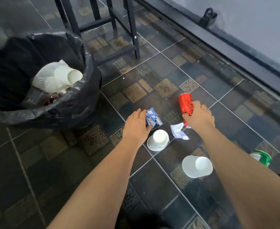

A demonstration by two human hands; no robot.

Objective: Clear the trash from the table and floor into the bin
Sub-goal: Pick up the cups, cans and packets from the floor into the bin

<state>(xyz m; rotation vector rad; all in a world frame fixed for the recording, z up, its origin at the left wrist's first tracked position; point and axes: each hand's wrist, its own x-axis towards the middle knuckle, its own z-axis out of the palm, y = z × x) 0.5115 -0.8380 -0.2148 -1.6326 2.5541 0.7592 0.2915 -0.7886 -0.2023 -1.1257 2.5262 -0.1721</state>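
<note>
A: Both bare forearms reach down and forward from the bottom edge toward the dark tiled floor point(53, 162). What does each hand hold?

B: The left hand point(136, 124) lies palm-down with its fingers curled over the near left edge of a small blue-and-white printed carton point(154, 118), which sits flat on the tiles. Whether they have closed on it, I cannot tell. The right hand point(199, 115) is wrapped around a crumpled red drink can point(185, 103); the can's far end sticks out past the fingers.

A: And around them?

B: Between the 2 hands, just nearer the camera, lies 1 crumpled white paper scrap point(179, 131). 2 white paper cups rest tipped on the floor: 1 point(159, 140) just below the left hand, the other point(197, 166) beside the right forearm. 1 green can point(262, 157) peeks out behind that forearm.

A: The bin?

B: 1 round bin lined with a black plastic bag point(73, 103) stands to the left, near the carton, with white cups and paper point(58, 76) inside.
</note>
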